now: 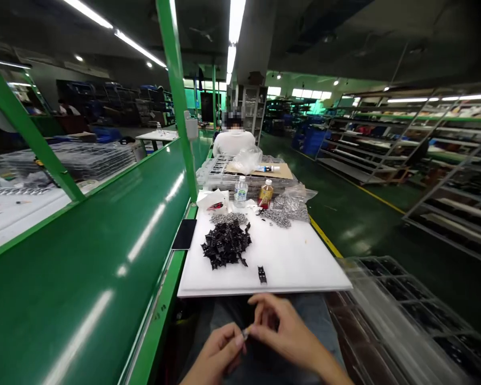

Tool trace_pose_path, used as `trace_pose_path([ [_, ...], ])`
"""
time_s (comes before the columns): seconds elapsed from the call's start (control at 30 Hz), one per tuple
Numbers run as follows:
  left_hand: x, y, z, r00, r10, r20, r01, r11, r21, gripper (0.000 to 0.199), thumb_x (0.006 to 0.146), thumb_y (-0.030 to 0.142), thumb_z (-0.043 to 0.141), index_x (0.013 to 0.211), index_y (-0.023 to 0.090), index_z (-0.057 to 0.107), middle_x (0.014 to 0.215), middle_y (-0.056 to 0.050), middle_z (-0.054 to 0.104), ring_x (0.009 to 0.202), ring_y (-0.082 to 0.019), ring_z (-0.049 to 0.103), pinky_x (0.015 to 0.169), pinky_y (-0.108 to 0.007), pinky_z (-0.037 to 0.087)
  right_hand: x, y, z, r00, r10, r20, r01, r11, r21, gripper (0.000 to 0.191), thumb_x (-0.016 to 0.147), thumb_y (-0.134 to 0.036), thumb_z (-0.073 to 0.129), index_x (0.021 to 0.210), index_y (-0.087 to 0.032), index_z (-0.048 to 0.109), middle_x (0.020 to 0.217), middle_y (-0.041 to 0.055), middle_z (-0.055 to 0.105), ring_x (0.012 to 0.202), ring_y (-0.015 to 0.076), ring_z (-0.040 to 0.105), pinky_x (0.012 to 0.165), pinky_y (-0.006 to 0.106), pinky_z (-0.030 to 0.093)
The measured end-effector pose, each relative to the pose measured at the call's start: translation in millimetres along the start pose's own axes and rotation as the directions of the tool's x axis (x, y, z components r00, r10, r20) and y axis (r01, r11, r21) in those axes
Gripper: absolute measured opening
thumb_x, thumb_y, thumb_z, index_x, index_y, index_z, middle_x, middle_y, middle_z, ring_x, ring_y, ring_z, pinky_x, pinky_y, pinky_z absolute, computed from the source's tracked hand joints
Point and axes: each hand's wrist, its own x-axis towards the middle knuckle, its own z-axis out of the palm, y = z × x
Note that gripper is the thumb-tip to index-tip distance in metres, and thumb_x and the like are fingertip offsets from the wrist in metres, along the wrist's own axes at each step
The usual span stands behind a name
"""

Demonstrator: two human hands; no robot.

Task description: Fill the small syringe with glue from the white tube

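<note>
Over my lap, just below the table's front edge, my left hand pinches a small grey metal piece between thumb and fingers. My right hand meets it there, its thumb and a finger closed at the same piece while other fingers curl loosely. Fingers cover most of the piece, so its exact kind is unclear. On the white tabletop ahead lies a single black plastic part. Behind it to the left is a heap of similar black parts.
Small grey pieces lie in piles near a clear plastic bag. A clear bottle and a bottle of reddish drink stand behind. A phone rests at left beside the green conveyor. Stacked trays are at right; a person sits ahead.
</note>
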Motion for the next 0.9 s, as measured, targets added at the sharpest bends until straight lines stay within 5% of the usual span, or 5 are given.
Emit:
trace_pose_path([
  [0.2,2.7,-4.5,-23.0,0.916,0.224,-0.332,-0.186,0.972,0.142,0.061,0.098,0.076,0.058,0.078,0.019,0.051,0.069,0.005,0.038,0.066,-0.010,0.033,0.062,-0.026,0.023,189.9,-39.6,-49.5,0.989,-0.125,-0.082,0.073,0.884,-0.461,0.025,0.102,-0.041,0.066,0.107,-0.019,0.076,0.098,0.0072,0.076,0.095,0.0209,0.070,0.094,0.040,0.057],
  [0.33,5.5,-9.8,-35.7,0.830,0.301,-0.470,-0.225,0.951,0.212,0.059,0.101,0.072,0.055,0.077,0.018,0.055,0.066,0.004,0.038,0.064,-0.011,0.035,0.062,-0.028,0.022,310.1,-57.0,-38.8,0.994,-0.028,-0.105,-0.048,0.754,-0.655,0.031,0.103,-0.043,0.068,0.121,-0.017,0.072,0.128,0.0098,0.073,0.117,0.0245,0.070,0.104,0.050,0.059],
  [0.47,10.7,-15.7,-43.7,0.779,0.304,-0.548,-0.242,0.952,0.185,0.060,0.101,0.072,0.054,0.073,0.019,0.052,0.063,0.005,0.033,0.060,-0.010,0.032,0.059,-0.028,0.018,364.7,-52.2,-21.0,0.993,0.075,-0.096,-0.122,0.633,-0.765,0.037,0.102,-0.042,0.071,0.129,-0.017,0.069,0.132,0.0108,0.071,0.116,0.0253,0.071,0.101,0.049,0.062],
  [0.73,6.1,-2.9,-45.3,0.781,0.175,-0.600,-0.216,0.976,0.004,0.055,0.104,0.069,0.055,0.083,0.017,0.062,0.058,0.006,0.040,0.056,-0.009,0.034,0.055,-0.025,0.024,361.6,-71.8,-43.5,0.986,-0.012,-0.168,-0.122,0.632,-0.765,0.033,0.102,-0.046,0.068,0.112,-0.015,0.074,0.114,0.0097,0.076,0.108,0.0242,0.072,0.100,0.048,0.059],
  [0.9,0.1,5.5,-43.8,0.822,0.091,-0.563,-0.221,0.961,-0.167,0.053,0.103,0.069,0.057,0.104,0.016,0.066,0.061,0.005,0.054,0.054,-0.009,0.047,0.054,-0.022,0.035,226.1,-66.1,-72.5,0.893,-0.223,-0.392,-0.061,0.802,-0.594,0.028,0.103,-0.042,0.059,0.089,-0.022,0.071,0.083,0.0086,0.071,0.078,0.0221,0.061,0.075,0.037,0.049],
])
